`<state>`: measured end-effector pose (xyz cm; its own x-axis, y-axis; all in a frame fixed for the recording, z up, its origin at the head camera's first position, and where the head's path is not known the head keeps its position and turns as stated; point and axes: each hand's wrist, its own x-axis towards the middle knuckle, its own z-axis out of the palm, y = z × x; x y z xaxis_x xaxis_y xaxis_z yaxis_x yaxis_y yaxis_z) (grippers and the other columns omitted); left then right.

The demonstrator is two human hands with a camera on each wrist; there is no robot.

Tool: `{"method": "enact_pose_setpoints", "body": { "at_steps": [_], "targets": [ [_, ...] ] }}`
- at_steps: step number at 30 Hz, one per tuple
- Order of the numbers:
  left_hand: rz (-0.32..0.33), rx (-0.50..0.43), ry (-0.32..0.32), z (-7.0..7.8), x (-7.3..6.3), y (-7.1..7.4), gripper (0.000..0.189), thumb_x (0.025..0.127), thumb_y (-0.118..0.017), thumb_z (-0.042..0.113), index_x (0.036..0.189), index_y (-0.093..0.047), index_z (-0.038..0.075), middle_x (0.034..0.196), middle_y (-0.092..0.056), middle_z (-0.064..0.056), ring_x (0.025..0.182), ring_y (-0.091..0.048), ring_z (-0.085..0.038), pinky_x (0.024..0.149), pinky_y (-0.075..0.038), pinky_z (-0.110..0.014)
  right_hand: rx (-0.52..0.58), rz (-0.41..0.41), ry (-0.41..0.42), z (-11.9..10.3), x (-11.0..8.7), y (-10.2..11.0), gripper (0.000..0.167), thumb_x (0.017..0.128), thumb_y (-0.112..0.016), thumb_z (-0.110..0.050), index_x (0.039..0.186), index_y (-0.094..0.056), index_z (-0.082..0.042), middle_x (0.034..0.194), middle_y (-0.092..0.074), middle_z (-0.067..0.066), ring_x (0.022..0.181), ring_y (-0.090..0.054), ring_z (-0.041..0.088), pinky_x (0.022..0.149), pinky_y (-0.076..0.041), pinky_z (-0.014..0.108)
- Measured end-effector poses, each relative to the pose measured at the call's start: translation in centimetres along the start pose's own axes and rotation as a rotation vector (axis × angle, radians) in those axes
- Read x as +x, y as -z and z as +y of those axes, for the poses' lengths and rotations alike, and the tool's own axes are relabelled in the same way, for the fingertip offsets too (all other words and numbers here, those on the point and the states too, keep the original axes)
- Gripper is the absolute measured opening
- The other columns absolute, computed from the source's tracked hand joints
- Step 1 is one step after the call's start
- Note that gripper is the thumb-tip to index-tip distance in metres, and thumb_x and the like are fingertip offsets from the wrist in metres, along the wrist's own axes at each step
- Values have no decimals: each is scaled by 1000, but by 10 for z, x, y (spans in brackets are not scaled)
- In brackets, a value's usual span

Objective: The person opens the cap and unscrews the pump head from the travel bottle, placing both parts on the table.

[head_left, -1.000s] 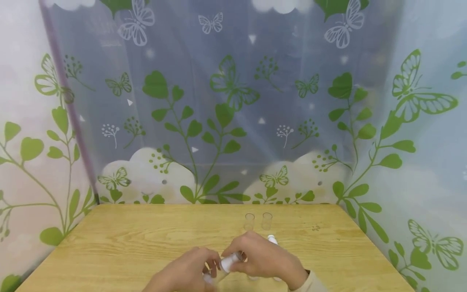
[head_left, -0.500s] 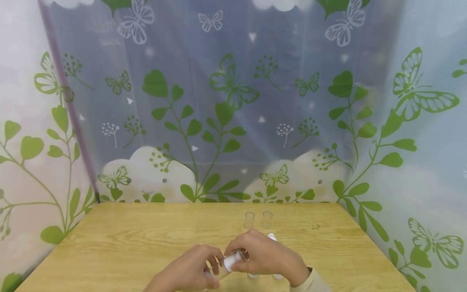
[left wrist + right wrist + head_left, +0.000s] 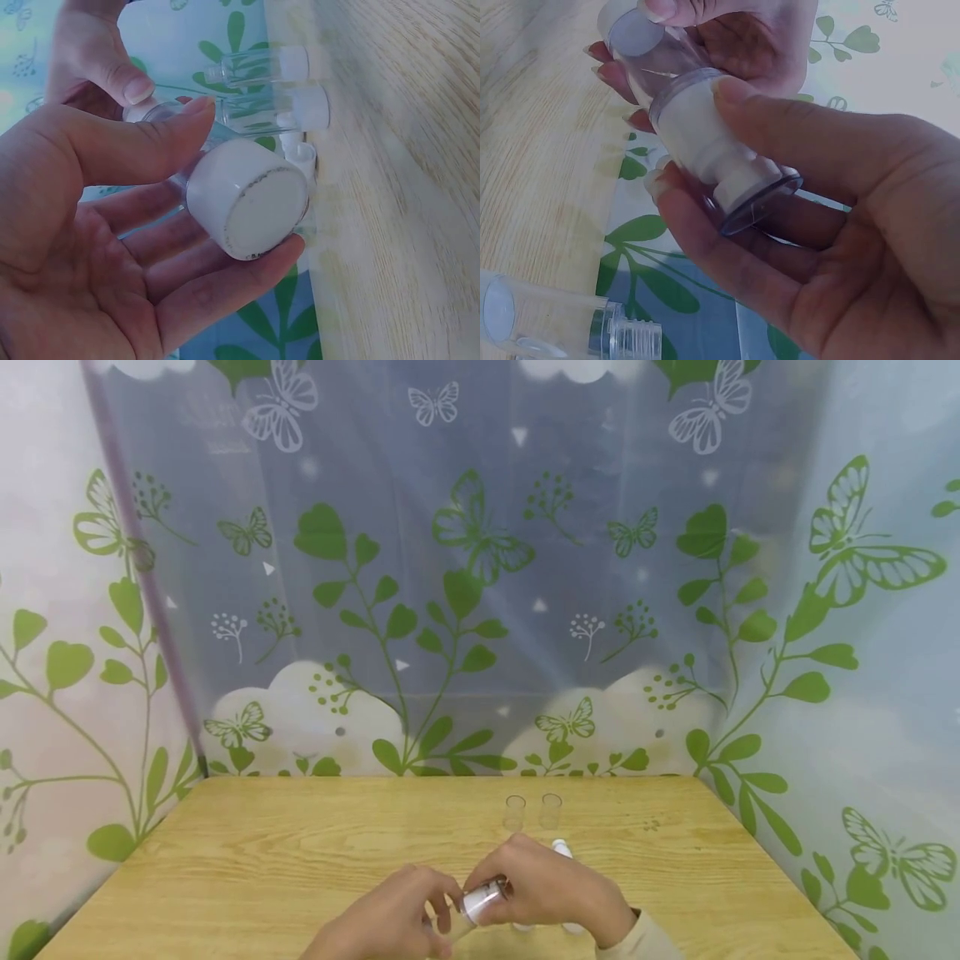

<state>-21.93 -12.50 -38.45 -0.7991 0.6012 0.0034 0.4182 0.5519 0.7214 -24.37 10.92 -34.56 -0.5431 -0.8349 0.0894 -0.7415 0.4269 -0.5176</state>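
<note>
The clear bottle (image 3: 671, 64) is up off the worktop (image 3: 300, 843), tipped, held btw both hands at about 6 o'clock in the head view. Its white base (image 3: 244, 199) points to abt 8 o'clock, its top to abt 2. At the top end, a white pump part (image 3: 694, 124) sits inside a clear cap (image 3: 761, 206). The L hand (image 3: 390, 914), on the 9 o'clock side, has a narrow grip, thumb and fingers round the clear bottle. The R hand (image 3: 543, 885), on the 2–3 o'clock side, pinches the clear cap w/ thumb and fingers. I'd say this one is nearly put together, b/c base, pump part and cap are all lined up, but I can't tell if the cap is pushed on all the way. Further out, at 3–4 o'clock from it, two more bottles (image 3: 259, 66) stand on their own white bases. At least one has a bare screw neck, so those prob still need tops. At 2 o'clock, past the R hand, is a loose white piece (image 3: 561, 847); part is hidden, so no idea how many. At 1 o'clock, farther back, two spare caps (image 3: 515, 812) stand side by side, a bit apart, not used yet.
</note>
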Motion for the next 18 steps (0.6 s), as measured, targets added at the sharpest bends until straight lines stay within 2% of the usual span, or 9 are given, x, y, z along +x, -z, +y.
{"method": "enact_pose_setpoints", "body": {
  "at_steps": [7,14,18],
  "targets": [
    [-9,-15,23,3,-2,0,36,75,-86,2,108,-77,11,79,-73,6,76,-60,-5,66,-52,-22,78,-29,32,4,-2,0,24,92,-77,-12,115,-79,-9,104,-81,1,80,-66,-10,72,-56,12],
    [-37,-34,21,9,-2,1,35,72,-83,-5,103,-78,10,74,-70,7,58,-62,-3,58,-53,-20,39,-30,67,4,-1,2,25,91,-79,-13,115,-79,-11,102,-81,-1,77,-65,-13,69,-55,11],
    [-41,-33,24,11,-4,4,35,72,-83,-6,104,-78,8,74,-71,6,57,-64,-2,59,-54,-18,36,-25,63,1,-1,2,26,90,-79,-13,116,-79,-10,102,-81,-1,76,-64,-13,68,-55,11]
  ]
}}
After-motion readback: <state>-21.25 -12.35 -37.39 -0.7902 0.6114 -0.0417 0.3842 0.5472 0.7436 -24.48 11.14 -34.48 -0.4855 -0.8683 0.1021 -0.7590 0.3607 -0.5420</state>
